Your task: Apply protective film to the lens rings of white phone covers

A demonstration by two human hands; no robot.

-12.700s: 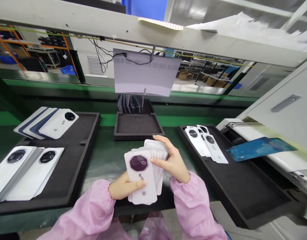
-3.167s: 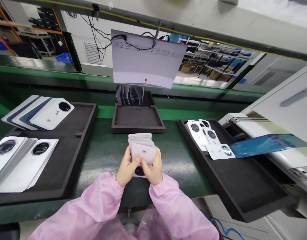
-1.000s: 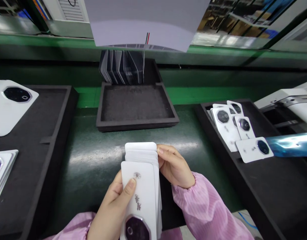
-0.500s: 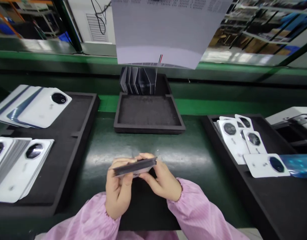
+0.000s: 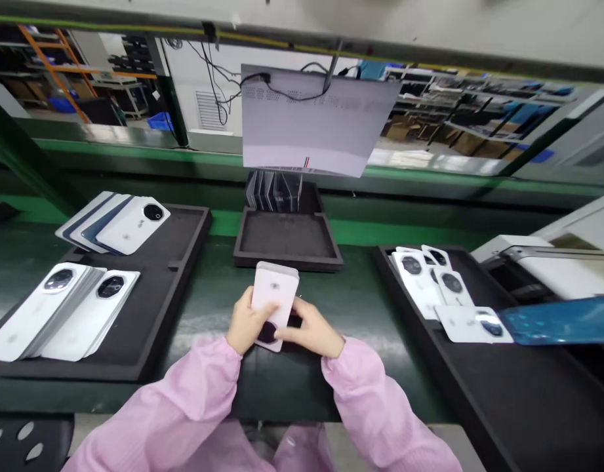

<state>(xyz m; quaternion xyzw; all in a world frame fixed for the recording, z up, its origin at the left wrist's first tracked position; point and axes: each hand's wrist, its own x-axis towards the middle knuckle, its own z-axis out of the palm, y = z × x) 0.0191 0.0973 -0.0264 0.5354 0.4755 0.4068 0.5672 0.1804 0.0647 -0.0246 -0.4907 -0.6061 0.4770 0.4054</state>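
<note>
Between my hands is a stack of white phone back panels (image 5: 278, 292), tilted so that the top panel's white face and its dark round camera patch show. My left hand (image 5: 247, 321) grips the stack's left edge, thumb lying across the face. My right hand (image 5: 311, 328) holds the lower right edge, its thumb by the camera patch. The stack is over the dark green worktop (image 5: 208, 295), in front of a small black foam tray (image 5: 288, 237). Behind that tray's front part stands a row of thin dark panels (image 5: 273, 191).
To the left, a large black tray (image 5: 154, 288) bears fanned white panels (image 5: 132, 226) and a row of more (image 5: 88, 314). On the right, another black tray (image 5: 479, 373) holds several loose white panels (image 5: 420, 278) and a blue film strip (image 5: 557, 321). A grey-white board (image 5: 311, 131) hangs above.
The stack has turned from edge-on to showing its white top face. My hands have shifted their grip around it. The camera view has tilted up, showing more of the background.
</note>
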